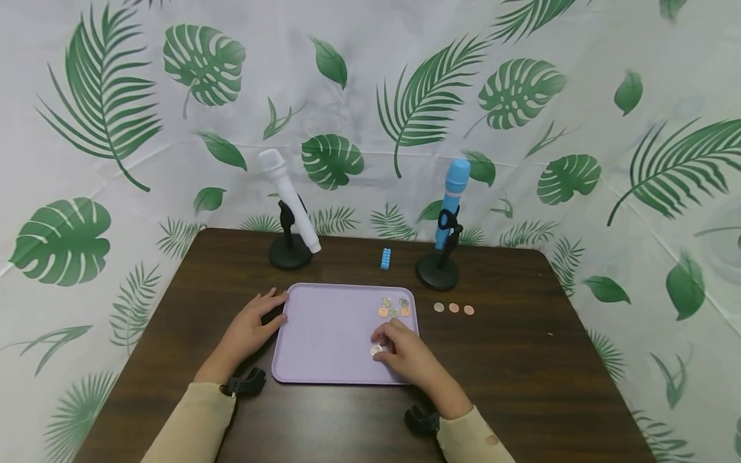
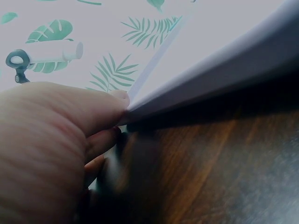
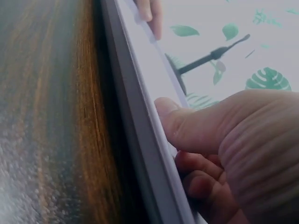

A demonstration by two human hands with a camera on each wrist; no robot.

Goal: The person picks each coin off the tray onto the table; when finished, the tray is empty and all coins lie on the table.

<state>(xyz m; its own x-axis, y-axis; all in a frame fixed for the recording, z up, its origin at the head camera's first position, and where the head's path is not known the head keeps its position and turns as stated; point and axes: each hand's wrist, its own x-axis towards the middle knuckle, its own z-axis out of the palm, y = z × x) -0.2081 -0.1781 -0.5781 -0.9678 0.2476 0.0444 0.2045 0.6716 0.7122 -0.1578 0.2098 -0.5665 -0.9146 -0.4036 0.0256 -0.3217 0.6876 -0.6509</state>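
A lilac tray lies on the table, and my left hand touches its left rim, fingers fairly straight. In the left wrist view the thumb meets the tray's edge. Over the tray's right part, my right hand has curled fingers, with a silver coin between thumb and fingertips. The right wrist view shows the bent thumb above the tray, while the coin is hidden there. Several silver and copper coins lie in the tray's upper right corner.
Right of the tray, a silver coin and two copper coins lie in a row. Behind stand a white microphone and a blue microphone on black stands, with a small blue block between them. A leaf-print cloth hangs behind.
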